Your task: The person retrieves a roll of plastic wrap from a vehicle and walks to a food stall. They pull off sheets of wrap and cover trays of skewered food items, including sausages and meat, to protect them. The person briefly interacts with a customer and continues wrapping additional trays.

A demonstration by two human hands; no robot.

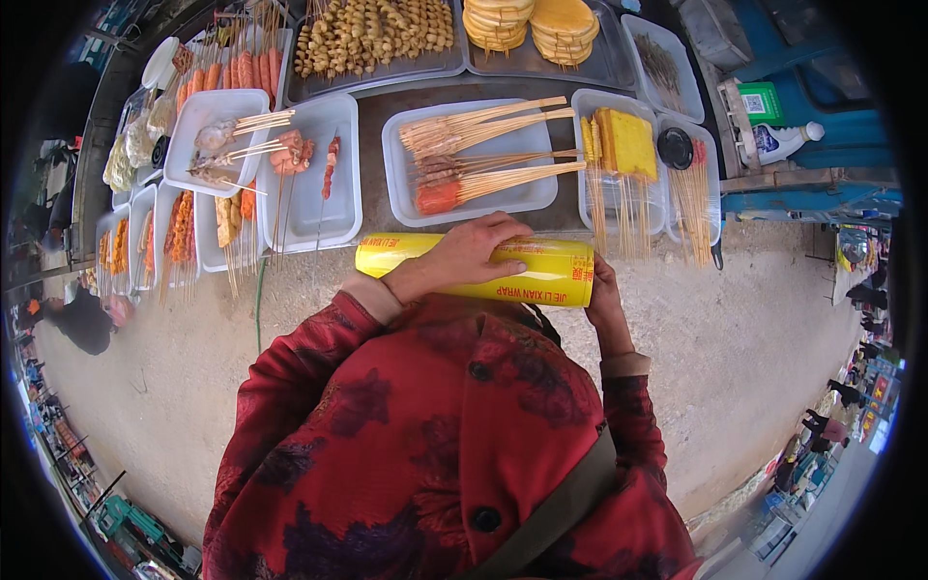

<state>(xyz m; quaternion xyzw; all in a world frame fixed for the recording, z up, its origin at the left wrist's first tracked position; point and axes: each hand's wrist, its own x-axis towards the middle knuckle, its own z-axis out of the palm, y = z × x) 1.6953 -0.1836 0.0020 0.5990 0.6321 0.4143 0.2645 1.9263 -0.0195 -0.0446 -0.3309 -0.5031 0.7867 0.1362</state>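
A large yellow roll of plastic wrap [544, 279] lies sideways against the front of my body, at the stall's front edge. My left hand [475, 254] rests over the roll's top, fingers spread across it. At its right end, my right hand [607, 290] holds the roll's rim, with part of the fingers hidden. Just beyond the roll stands a white plastic tray [507, 210] with bundles of meat skewers [442, 188]. To the left, another white tray [348, 210] holds a few meat skewers [330, 167].
Metal trays with spiral skewers [377, 36] and stacked flat breads [565, 29] stand at the back. On the right are a tray of yellow skewered slabs [631, 145], a black lid [675, 148] and a white bottle [783, 141]. Sausages [250, 69] and smaller trays crowd the left.
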